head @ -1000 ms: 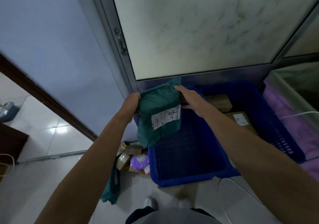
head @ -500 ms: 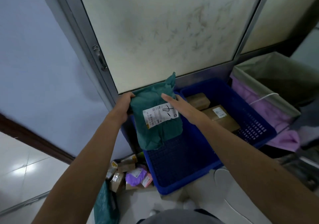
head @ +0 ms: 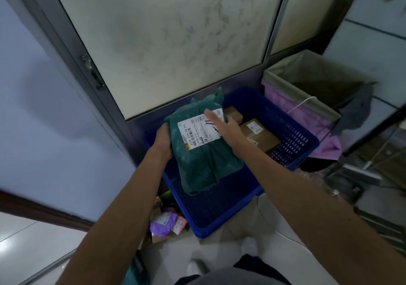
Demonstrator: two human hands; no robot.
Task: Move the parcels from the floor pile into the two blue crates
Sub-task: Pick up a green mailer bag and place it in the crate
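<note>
A frosted glass panel (head: pixel 167 43) in a metal frame stands at the far side of the scene. At its foot sits a blue crate (head: pixel 219 207), and a fabric hamper (head: pixel 307 91) with a purple lining is just beside the crate on the right. A person holds a green parcel (head: pixel 204 164), a soft plastic mailer, over the left half of the crate between two outstretched bare arms. The parcel is tilted, with its far end higher than its near end.

Two brown cardboard boxes (head: pixel 259 135) lie in the crate's far right part, just beyond the parcel.

The left hand (head: pixel 163 142) grips the parcel's left edge, its fingers hidden underneath. The right hand (head: pixel 224 126) lies on the parcel's far right corner with its fingers stretched out straight across the top. Whether any finger hooks round the right edge cannot be told.

A white shipping label (head: pixel 197 133) is stuck to the parcel's upper face, partly under the right hand. It carries barcodes and the printed figures "5205", and black marker strokes run beside the right hand's fingers. The finer print is too small to read.

A purple parcel (head: pixel 163 221) and other small packets lie on the floor at the crate's near left corner, below the left forearm.
</note>
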